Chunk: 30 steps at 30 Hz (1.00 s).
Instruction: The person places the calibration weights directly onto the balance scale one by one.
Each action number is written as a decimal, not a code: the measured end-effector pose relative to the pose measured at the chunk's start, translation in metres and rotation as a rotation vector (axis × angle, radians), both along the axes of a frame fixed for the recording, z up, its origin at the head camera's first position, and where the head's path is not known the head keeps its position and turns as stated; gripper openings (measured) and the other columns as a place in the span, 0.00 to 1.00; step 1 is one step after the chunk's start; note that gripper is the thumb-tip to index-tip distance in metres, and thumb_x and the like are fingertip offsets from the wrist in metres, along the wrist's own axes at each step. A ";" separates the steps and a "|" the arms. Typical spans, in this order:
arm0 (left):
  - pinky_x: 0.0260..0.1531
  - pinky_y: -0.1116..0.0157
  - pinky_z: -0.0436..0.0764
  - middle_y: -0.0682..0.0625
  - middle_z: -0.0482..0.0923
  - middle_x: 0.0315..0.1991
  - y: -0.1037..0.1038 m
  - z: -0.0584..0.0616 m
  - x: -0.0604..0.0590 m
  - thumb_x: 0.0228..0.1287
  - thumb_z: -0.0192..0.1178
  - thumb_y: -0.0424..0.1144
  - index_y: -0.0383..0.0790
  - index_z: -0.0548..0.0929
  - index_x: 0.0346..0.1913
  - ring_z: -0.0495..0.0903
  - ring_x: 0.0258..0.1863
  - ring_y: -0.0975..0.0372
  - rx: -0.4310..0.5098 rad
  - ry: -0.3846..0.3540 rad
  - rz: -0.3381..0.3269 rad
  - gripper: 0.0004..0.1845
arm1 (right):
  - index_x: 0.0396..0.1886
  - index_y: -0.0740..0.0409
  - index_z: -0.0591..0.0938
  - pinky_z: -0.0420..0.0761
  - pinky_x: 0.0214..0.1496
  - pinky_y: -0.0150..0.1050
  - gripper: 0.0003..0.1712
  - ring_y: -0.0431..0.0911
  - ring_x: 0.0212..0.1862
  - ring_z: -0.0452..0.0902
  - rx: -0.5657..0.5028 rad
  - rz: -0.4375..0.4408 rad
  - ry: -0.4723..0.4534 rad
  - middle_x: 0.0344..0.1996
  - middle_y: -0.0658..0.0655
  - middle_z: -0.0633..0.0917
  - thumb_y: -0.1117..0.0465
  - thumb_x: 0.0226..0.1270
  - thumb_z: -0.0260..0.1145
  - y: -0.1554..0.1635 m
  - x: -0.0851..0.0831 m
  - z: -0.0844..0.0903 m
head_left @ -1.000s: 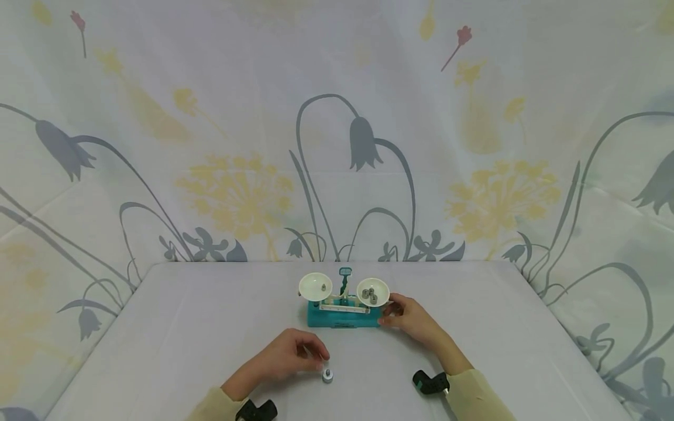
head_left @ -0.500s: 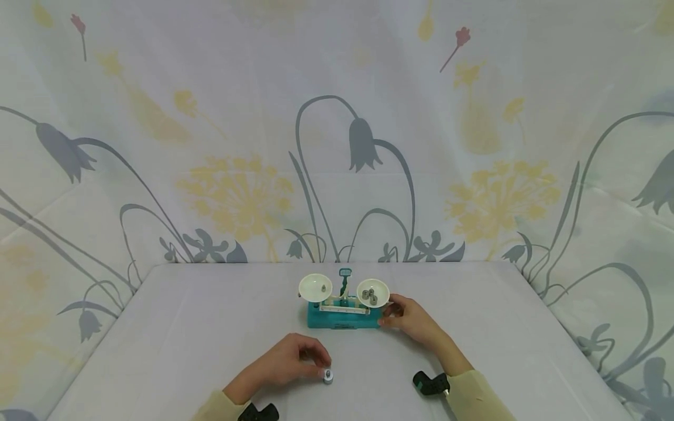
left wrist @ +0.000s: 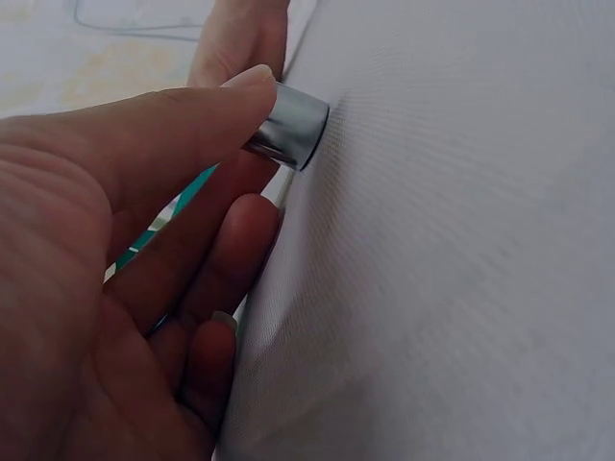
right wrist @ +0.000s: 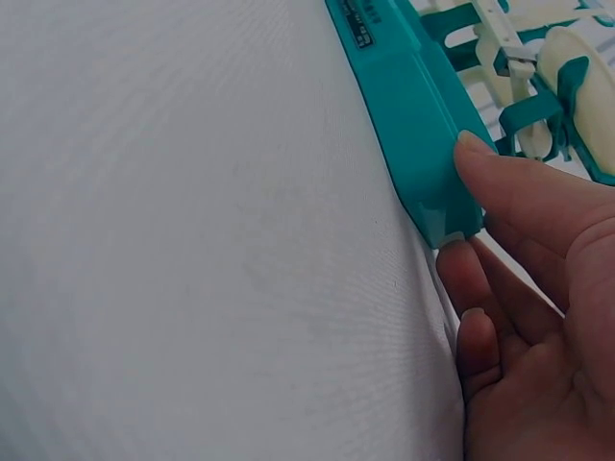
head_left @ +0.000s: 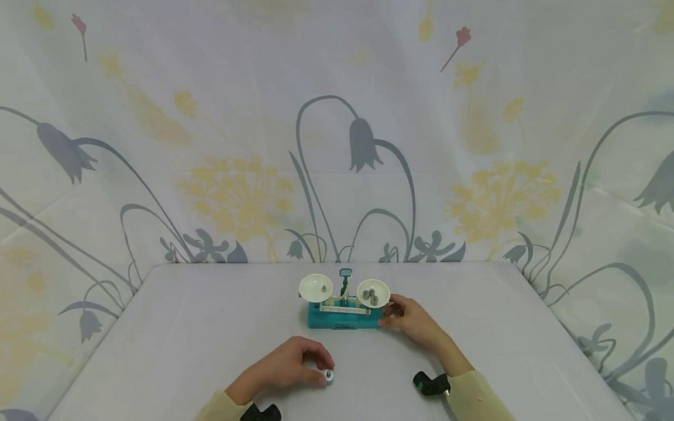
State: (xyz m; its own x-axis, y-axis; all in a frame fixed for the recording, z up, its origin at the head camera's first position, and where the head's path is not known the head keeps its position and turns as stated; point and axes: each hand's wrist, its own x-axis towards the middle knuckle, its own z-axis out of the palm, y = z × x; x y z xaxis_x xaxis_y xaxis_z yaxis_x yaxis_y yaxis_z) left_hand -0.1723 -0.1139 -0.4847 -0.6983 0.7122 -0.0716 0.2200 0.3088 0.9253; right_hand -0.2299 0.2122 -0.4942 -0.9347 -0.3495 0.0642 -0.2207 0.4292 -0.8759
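Note:
A small teal balance scale (head_left: 344, 314) stands mid-table with two white pans. The left pan (head_left: 315, 287) carries one small metal weight; the right pan (head_left: 373, 292) carries three. My right hand (head_left: 408, 318) grips the right end of the teal base (right wrist: 413, 125), thumb on its top edge and fingers beneath the corner. Nearer the front, my left hand (head_left: 295, 365) pinches a small shiny metal cylinder weight (head_left: 328, 376) that sits on the cloth; in the left wrist view the thumb presses on the weight (left wrist: 286, 139).
The table is covered with a pale grey cloth (head_left: 210, 327), and a flower-printed curtain (head_left: 337, 146) hangs behind and to both sides. Black wrist-camera mounts (head_left: 430, 383) show near each sleeve.
My left hand has closed its fingers round the small metal weight on the cloth, which lay just beside the fingertips before. The right hand and scale have not moved.

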 end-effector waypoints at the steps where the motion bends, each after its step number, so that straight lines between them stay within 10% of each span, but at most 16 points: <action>1: 0.45 0.69 0.76 0.57 0.84 0.39 0.000 0.000 0.000 0.59 0.71 0.34 0.46 0.87 0.44 0.79 0.41 0.63 -0.005 -0.001 0.000 0.10 | 0.58 0.65 0.78 0.74 0.44 0.39 0.27 0.47 0.39 0.74 0.007 -0.003 0.001 0.37 0.55 0.81 0.63 0.60 0.74 -0.001 0.000 0.001; 12: 0.46 0.69 0.74 0.58 0.83 0.37 0.003 -0.001 0.002 0.57 0.73 0.34 0.46 0.87 0.43 0.76 0.39 0.65 -0.005 0.048 -0.027 0.11 | 0.56 0.70 0.77 0.74 0.43 0.40 0.25 0.49 0.38 0.74 -0.006 -0.002 0.013 0.36 0.59 0.81 0.69 0.59 0.72 -0.011 0.021 0.033; 30: 0.45 0.68 0.76 0.60 0.83 0.37 0.004 -0.005 0.003 0.57 0.73 0.35 0.47 0.88 0.42 0.77 0.39 0.67 0.005 0.142 -0.033 0.10 | 0.58 0.67 0.77 0.74 0.42 0.38 0.27 0.48 0.39 0.74 0.018 0.000 0.016 0.37 0.56 0.82 0.65 0.60 0.73 -0.002 0.003 0.003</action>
